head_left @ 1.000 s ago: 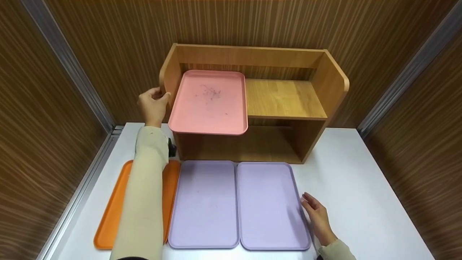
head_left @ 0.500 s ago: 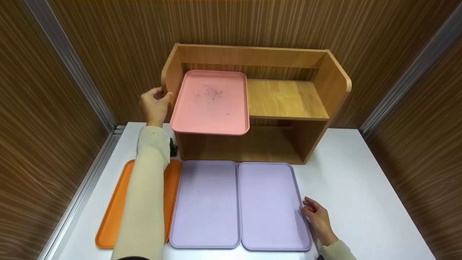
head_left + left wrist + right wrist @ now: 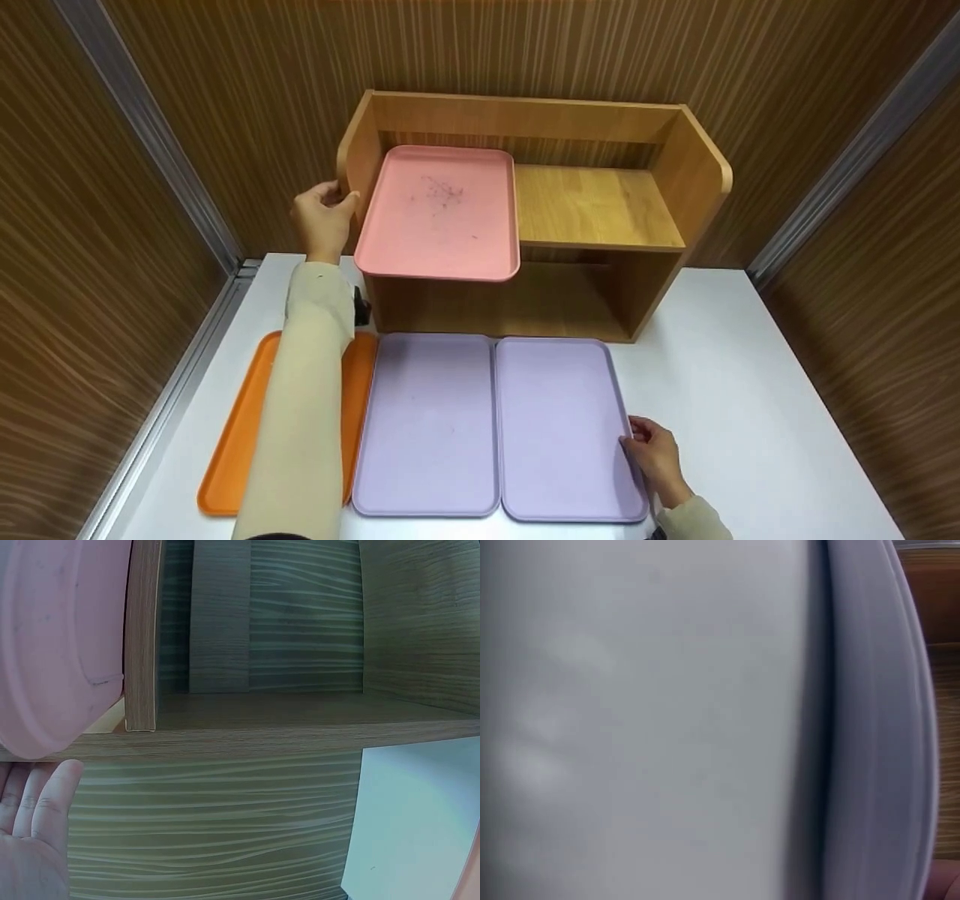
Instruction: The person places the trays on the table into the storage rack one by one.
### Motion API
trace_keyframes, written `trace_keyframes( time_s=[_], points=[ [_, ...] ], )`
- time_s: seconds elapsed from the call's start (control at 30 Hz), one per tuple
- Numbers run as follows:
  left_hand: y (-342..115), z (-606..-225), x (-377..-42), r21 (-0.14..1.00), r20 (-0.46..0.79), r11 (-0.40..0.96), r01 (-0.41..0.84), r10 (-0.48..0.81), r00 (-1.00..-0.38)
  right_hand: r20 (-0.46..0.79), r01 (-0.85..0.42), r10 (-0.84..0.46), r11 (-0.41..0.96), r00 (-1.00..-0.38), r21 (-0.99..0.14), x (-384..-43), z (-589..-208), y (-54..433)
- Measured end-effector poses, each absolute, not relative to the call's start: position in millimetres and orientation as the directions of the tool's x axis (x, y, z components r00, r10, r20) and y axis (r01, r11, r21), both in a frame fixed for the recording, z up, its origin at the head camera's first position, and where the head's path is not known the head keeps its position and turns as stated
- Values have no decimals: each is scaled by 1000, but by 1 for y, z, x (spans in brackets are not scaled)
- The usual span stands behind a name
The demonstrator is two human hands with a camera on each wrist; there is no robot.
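A small wooden shelf (image 3: 600,206) stands at the back of the table. My left hand (image 3: 322,221) holds the front edge of its left side panel between thumb and fingers. Beside that hand, a pink tray (image 3: 439,217) with dark marks lies on the shelf's upper board, its front end sticking out. In the left wrist view the fingers (image 3: 49,806) lie along the panel edge near the pink tray's corner. My right hand (image 3: 658,459) pinches the right rim of the right lavender tray (image 3: 562,420); that tray's side wall (image 3: 877,727) fills much of the right wrist view.
Another lavender tray (image 3: 427,427) lies flush against the right one. Left of it, an orange tray (image 3: 232,457) is partly covered by my left sleeve (image 3: 300,405). All three lie on a white table (image 3: 750,390) enclosed by wood-patterned walls (image 3: 847,225).
My right hand has shifted slightly down, and its thumb and fingers have closed onto the right lavender tray's rim. The left hand keeps its place on the shelf.
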State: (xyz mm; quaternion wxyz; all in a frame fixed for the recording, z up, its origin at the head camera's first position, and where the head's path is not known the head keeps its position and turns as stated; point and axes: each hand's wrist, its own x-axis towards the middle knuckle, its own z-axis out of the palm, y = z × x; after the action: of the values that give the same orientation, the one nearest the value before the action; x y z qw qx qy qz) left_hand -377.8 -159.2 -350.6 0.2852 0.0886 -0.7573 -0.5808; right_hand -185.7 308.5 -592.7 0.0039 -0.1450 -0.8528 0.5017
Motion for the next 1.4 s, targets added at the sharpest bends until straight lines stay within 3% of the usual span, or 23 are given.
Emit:
trace_keyframes(
  time_s=[0.2, 0.87, 1.4],
  points=[
    [-159, -351, -378, 934, 314, 308, 182, -464, -828, -103, 212, 246, 474, -964, -855, -186, -594, 310],
    [-160, -350, -379, 927, 324, 333, 174, -474, -819, -168, 240, 264, 269, -950, -933, -182, -588, 311],
    [-159, -349, -378, 923, 336, 339, 181, -480, -811, -84, 165, 301, 253, -950, -953, -182, -584, 311]
  ],
)
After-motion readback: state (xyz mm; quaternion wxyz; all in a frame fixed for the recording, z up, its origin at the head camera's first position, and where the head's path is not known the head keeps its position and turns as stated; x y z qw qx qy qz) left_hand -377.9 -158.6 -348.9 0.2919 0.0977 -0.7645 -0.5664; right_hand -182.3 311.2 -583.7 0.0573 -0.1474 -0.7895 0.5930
